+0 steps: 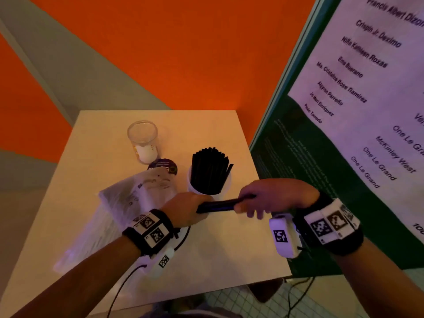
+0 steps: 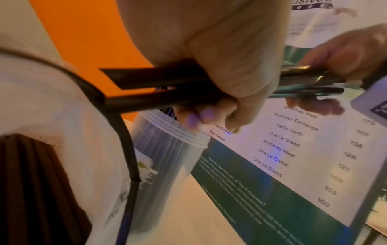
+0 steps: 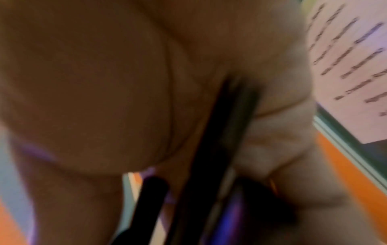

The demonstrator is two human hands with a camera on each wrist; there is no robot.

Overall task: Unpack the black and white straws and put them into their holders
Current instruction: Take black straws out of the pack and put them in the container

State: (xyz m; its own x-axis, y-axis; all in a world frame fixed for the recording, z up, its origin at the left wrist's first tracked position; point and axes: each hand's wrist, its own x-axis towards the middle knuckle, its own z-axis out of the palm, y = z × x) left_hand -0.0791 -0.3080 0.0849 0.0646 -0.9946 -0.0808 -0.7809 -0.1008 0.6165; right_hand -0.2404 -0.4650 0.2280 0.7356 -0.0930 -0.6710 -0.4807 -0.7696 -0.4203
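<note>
A small bundle of black straws [image 1: 220, 205] lies level between my two hands, just in front of the white holder [image 1: 227, 184] that stands packed with upright black straws [image 1: 210, 169]. My left hand [image 1: 190, 208] grips the bundle's left end; my right hand [image 1: 263, 198] grips its right end. The left wrist view shows the bundle of black straws [image 2: 159, 89] passing through my left hand [image 2: 220, 79], above the clear ribbed holder [image 2: 167, 159]. The right wrist view is blurred, with black straws [image 3: 213, 149] crossing my palm. A clear glass holder [image 1: 143, 140] stands farther back, with something white at its bottom.
A crumpled clear plastic bag [image 1: 128, 200] lies at the table's left, beside a round dark lid [image 1: 164, 168]. A green and white printed banner [image 1: 344, 125] stands close on the right of the white table [image 1: 224, 253]. An orange wall rises behind.
</note>
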